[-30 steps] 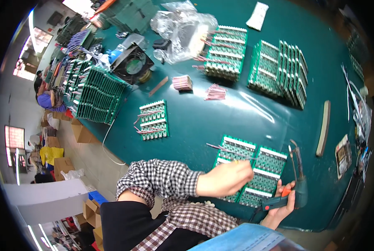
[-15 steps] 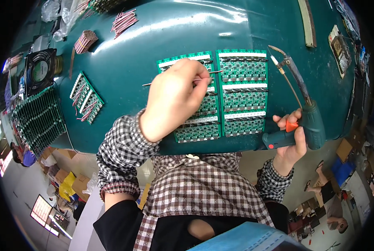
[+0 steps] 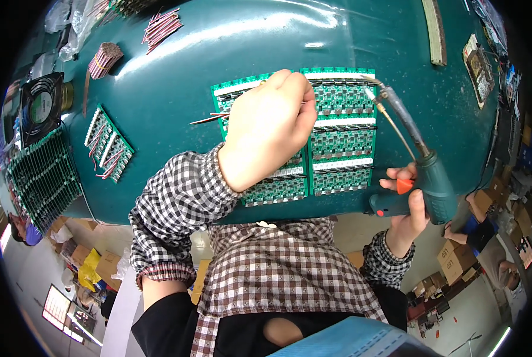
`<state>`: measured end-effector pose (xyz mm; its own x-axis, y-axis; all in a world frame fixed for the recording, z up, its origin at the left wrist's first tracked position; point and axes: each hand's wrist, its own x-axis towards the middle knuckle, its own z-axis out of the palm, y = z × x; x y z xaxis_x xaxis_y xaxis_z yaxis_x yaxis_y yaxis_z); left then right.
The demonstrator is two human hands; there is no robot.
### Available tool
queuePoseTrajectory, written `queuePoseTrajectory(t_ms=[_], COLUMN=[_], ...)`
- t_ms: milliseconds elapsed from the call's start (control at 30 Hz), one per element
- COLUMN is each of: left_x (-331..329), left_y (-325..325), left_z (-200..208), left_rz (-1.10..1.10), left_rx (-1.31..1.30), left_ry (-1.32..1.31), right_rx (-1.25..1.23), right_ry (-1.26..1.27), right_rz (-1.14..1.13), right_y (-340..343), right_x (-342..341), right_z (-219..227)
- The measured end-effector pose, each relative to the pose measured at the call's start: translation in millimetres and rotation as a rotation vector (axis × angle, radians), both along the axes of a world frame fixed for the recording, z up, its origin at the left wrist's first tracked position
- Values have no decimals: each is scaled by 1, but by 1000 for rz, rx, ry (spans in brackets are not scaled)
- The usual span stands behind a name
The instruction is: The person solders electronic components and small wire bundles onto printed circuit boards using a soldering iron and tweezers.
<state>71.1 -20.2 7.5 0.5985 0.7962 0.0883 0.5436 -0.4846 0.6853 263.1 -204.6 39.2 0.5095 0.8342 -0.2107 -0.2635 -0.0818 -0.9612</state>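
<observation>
My left hand (image 3: 272,122) is closed above the left circuit board panel (image 3: 276,193), its fingers pinched on thin wires (image 3: 209,118). The wires' loose ends stick out to the left of the hand; the pinched part is mostly hidden. Wrapped around the handle of a green soldering gun (image 3: 437,184) with an orange trigger, my right hand (image 3: 410,214) stays at the right. The gun's metal tip and thin feed tube reach over the upper right corner of the right circuit board panel (image 3: 341,143). Both green panels carry white strips and rows of small black parts.
To the left lie a smaller board with wires (image 3: 110,146), a bundle of wires (image 3: 105,59), and loose wires (image 3: 162,28). A black fan (image 3: 41,107) stands beside a stack of boards (image 3: 44,175). A wooden strip (image 3: 434,33) and a worn tray (image 3: 478,70) are at far right.
My left hand has shifted right, carrying the wires toward the gap between the panels. The soldering gun has moved left and its tip now overlaps the right panel's corner. The view has shifted slightly.
</observation>
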Motion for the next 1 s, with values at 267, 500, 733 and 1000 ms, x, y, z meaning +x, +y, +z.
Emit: queuePoseTrajectory(t_ms=[267, 500, 733, 1000], left_x=[7, 8, 10, 10], left_y=[0, 0, 1, 2], left_z=[-10, -14, -10, -9], left_rz=[8, 24, 23, 27], left_rx=[75, 73, 18, 26], left_ry=[-84, -121, -112, -103], right_rx=[-99, -182, -227, -250], right_ry=[-162, -201, -248, -248], right_rz=[69, 59, 111, 154], right_y=[-4, -5, -6, -8], right_x=[-2, -9, -11, -12], right_z=[8, 15, 17, 16])
